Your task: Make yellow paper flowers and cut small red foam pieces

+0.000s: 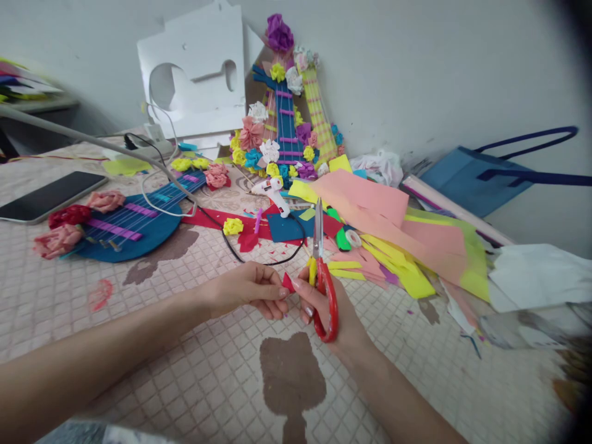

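Above the front of the table, my left hand (245,288) pinches a small piece of red paper (287,283) between thumb and fingers. Its other edge meets the thumb and fingers of my right hand (335,308). Scissors (331,302) with red and yellow handles rest in that same right hand, blades pointing up and away. Just beyond the hands lie a yellow paper flower (233,226), red paper scraps (250,239) and a dark blue sheet (284,228). A white glue gun (275,194) sits behind them.
On the left are a blue paper guitar (139,237) with flowers and a phone (53,196). Flower-covered guitars (289,123) lean at the back beside a cut white board (198,117). Coloured paper (370,203) and a blue bag (476,179) lie right. A black cord (259,262) loops across.
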`<state>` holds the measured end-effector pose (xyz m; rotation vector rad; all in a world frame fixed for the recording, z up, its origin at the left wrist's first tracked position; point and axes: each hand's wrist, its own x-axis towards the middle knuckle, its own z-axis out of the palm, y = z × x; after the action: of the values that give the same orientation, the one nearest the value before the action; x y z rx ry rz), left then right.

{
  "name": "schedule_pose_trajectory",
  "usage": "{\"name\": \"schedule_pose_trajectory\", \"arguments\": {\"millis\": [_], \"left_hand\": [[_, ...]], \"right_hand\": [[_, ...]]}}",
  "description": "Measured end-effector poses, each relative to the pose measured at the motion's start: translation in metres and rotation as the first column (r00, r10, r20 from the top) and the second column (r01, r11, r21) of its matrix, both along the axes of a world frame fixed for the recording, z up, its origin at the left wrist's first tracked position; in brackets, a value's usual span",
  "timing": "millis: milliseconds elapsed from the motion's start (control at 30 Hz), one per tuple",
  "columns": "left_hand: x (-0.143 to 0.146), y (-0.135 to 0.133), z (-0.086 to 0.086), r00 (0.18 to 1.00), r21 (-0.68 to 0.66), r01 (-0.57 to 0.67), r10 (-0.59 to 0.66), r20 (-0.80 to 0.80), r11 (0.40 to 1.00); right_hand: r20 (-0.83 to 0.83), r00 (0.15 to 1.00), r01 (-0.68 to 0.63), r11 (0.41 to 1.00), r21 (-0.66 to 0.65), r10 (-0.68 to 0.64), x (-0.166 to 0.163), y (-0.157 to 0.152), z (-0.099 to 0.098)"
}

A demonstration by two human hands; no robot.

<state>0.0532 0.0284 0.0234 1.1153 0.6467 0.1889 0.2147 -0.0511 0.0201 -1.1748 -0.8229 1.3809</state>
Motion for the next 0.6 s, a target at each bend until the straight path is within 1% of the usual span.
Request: {"name": "schedule_pose_trajectory", "arguments": {"millis": [167,267,400,500,600], "left_hand": [[0.0009,-0.0004,0.0023,1.000,-0.005,0.004,-0.005,-0.014,1.000],[0.0015,-0.0011,0.0050,1.000,0.008,0.009,-0.009,-0.021,1.000],[0.0023,-0.0012,0.0091,0.999,0.080,-0.021,0.024,-0.037,0.997],[0.0028,-0.0010,0.0097,0.998,0.157,-0.042,0.049,-0.038,0.987],[0.0031,-0.0014,0.0082,0.996,0.176,-0.082,0.086,-0.018,0.981]], "right_hand": [[0.085,0.996,0.033,0.999,-0.025,-0.031,0.0004,0.0002,0.0008],[0.110,0.992,0.059,0.998,-0.035,-0.055,0.0002,0.0001,0.0012],[0.123,0.991,0.063,0.997,-0.036,-0.058,-0.0010,-0.0003,0.0017],[0.180,0.983,0.037,0.997,-0.061,-0.025,-0.0030,-0.0005,0.0033],[0.203,0.979,0.008,0.996,-0.086,0.010,-0.0048,-0.0004,0.0058]]}}
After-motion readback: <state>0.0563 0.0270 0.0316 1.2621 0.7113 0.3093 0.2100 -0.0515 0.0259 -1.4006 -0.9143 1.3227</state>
